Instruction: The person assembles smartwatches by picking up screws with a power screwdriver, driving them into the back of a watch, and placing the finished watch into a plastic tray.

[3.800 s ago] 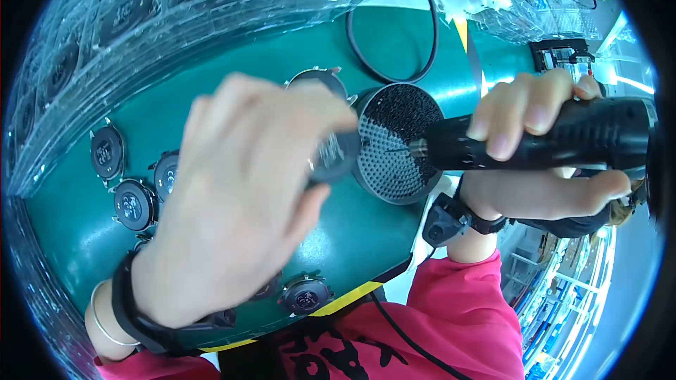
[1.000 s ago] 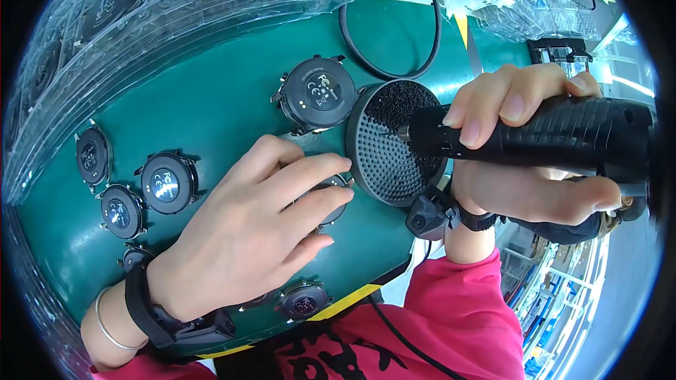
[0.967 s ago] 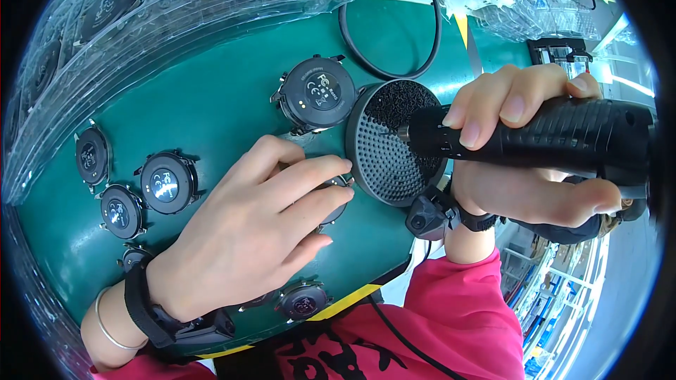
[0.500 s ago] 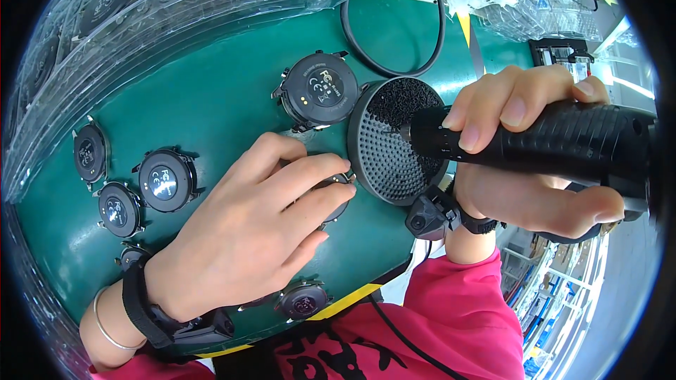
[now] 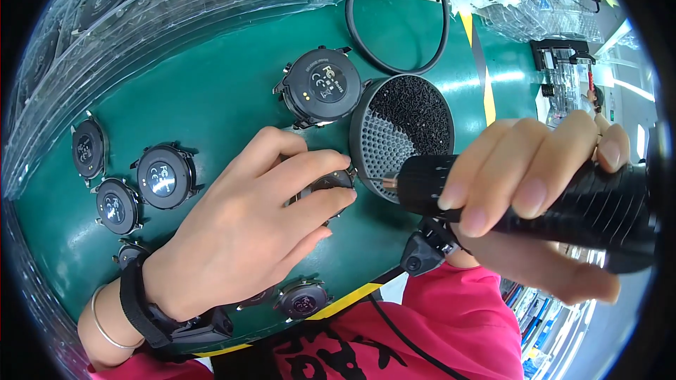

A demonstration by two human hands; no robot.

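My left hand (image 5: 232,222) is closed around a round black watch body (image 5: 332,181), partly hidden under its fingers on the green mat. In my right hand (image 5: 524,190) lies a thick black electric screwdriver (image 5: 426,184), held sideways. Its thin bit points left and reaches close to the edge of the held watch; whether they touch, I cannot tell. Behind the bit stands a round grey dish (image 5: 378,144) with a dimpled plate, many tiny black screws (image 5: 417,109) heaped over its far right part. Just left of the dish, another watch body (image 5: 324,88) rests back side up.
Several more watch bodies (image 5: 165,177) lie on the green mat (image 5: 211,91) to the left and near the front edge. Clear plastic trays (image 5: 232,3) are stacked along the far left. A black cable (image 5: 443,21) loops behind the dish.
The screwdriver has moved down and left from over the screw dish, its bit now beside the watch in my left hand. My left hand keeps its place.
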